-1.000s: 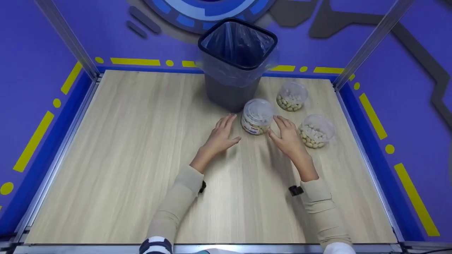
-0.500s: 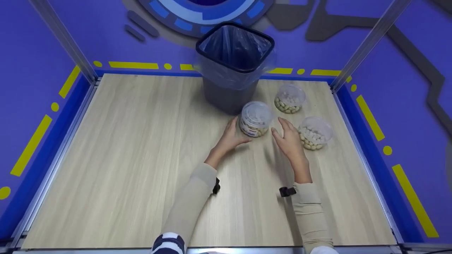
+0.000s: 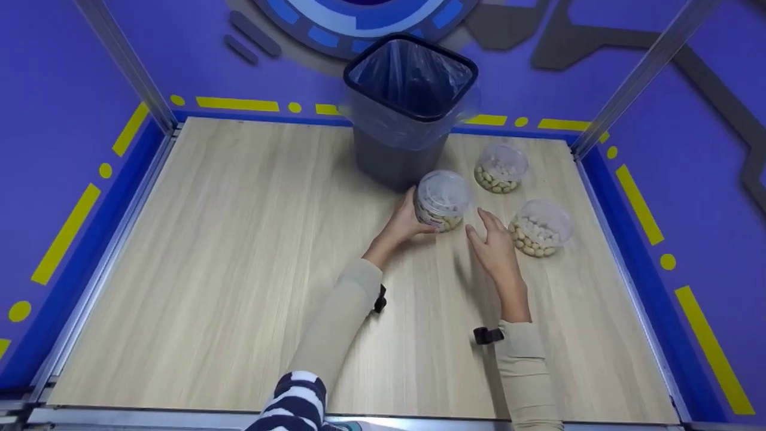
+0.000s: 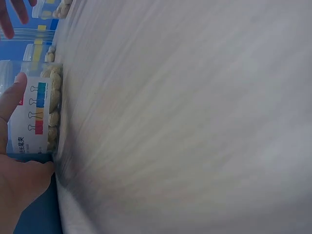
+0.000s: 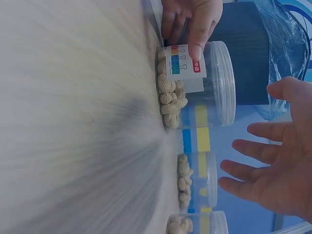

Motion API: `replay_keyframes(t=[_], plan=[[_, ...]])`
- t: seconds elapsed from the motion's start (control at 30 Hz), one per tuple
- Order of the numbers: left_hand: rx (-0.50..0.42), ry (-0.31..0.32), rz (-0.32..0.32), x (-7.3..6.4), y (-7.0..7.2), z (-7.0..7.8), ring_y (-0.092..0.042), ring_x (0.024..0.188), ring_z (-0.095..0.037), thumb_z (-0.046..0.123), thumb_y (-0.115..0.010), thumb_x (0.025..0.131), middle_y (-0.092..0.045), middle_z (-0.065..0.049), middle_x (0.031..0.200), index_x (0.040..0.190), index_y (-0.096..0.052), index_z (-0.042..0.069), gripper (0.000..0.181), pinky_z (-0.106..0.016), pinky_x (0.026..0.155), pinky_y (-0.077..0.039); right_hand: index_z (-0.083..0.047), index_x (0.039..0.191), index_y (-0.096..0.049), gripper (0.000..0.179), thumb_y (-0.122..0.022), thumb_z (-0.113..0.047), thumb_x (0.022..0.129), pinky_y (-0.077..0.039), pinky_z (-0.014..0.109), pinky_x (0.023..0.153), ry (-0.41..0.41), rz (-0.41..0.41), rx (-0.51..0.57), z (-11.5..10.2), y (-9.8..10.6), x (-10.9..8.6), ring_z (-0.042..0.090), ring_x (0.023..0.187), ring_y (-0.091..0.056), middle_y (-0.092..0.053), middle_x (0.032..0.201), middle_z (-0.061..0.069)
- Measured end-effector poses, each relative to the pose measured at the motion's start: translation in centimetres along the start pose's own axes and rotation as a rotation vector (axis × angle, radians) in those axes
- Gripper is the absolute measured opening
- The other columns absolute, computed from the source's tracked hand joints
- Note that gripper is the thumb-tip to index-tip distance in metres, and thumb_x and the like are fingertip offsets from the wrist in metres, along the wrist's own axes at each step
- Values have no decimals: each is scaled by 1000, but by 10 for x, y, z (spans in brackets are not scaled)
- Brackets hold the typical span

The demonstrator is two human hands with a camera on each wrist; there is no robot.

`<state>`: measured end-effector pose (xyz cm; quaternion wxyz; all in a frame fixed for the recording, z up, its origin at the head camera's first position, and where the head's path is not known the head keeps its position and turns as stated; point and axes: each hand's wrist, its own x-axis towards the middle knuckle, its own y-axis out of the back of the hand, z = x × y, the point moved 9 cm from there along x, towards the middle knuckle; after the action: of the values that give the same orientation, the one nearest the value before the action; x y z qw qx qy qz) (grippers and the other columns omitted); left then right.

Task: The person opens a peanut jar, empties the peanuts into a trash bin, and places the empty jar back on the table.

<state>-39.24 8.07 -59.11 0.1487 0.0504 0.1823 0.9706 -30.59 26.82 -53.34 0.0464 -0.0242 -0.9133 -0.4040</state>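
Observation:
A clear plastic jar (image 3: pixel 443 200) of peanuts in their shells stands upright near the middle of the table, with a clear lid (image 5: pixel 225 83) on top. Its label (image 4: pixel 33 117) is printed with coloured binder clips. My left hand (image 3: pixel 405 222) grips the jar from its left side, thumb (image 5: pixel 197 41) on the label and fingers behind, partly hidden. To the right of the jar and apart from it, my right hand (image 3: pixel 495 248) is held with spread fingers (image 5: pixel 258 151) and nothing in them.
Two more clear tubs partly filled with peanuts stand on the right: a far tub (image 3: pixel 501 169) and a nearer tub (image 3: pixel 540 228), close beside my right hand. A grey bin (image 3: pixel 398 158) with a plastic liner stands right behind the jar. Blue panels (image 3: pixel 664 197) enclose the table.
My left hand has moved right and forward from beside the jar and now grips it. The right hand has drawn slightly away from the jar's side. The tubs and bin stay put.

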Motion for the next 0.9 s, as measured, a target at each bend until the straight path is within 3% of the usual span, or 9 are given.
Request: replay_keyframes(t=[0.17, 0.47, 0.6, 0.9], plan=[[-82, -76, 17, 8, -9, 4, -32, 149, -29, 5, -95, 65, -33, -20, 160, 158, -17, -1, 122, -33, 123, -24, 0, 151, -44, 59, -55, -32, 104, -29, 52, 120, -9, 1, 0, 3, -2, -4, 41, 144, -38, -42, 155, 25], [-172, -80, 79, 14, -13, -1, -33, 147, -29, -2, -95, 60, -34, -21, 158, 158, -14, -1, 127, -33, 122, -26, 2, 151, -44, 59, -56, -31, 103, -29, 53, 120, 0, 4, 14, -1, -5, 1, 42, 143, -39, -42, 154, 26], [-150, -76, 111, 16, -14, -1, -35, 146, -28, 2, -96, 60, -36, -21, 157, 157, -16, -1, 126, -32, 122, -27, 2, 150, -45, 59, -57, -30, 102, -31, 53, 119, 1, 28, 10, -3, -1, 4, 44, 141, -41, -44, 151, 28], [15, -73, 179, 12, -4, -4, -45, 138, -26, 20, -101, 57, -47, -16, 147, 150, -32, 1, 118, -32, 117, -36, 0, 150, -46, 58, -56, -33, 103, -33, 54, 117, -20, 9, 12, -2, -2, 5, 41, 142, -41, -44, 152, 25]])
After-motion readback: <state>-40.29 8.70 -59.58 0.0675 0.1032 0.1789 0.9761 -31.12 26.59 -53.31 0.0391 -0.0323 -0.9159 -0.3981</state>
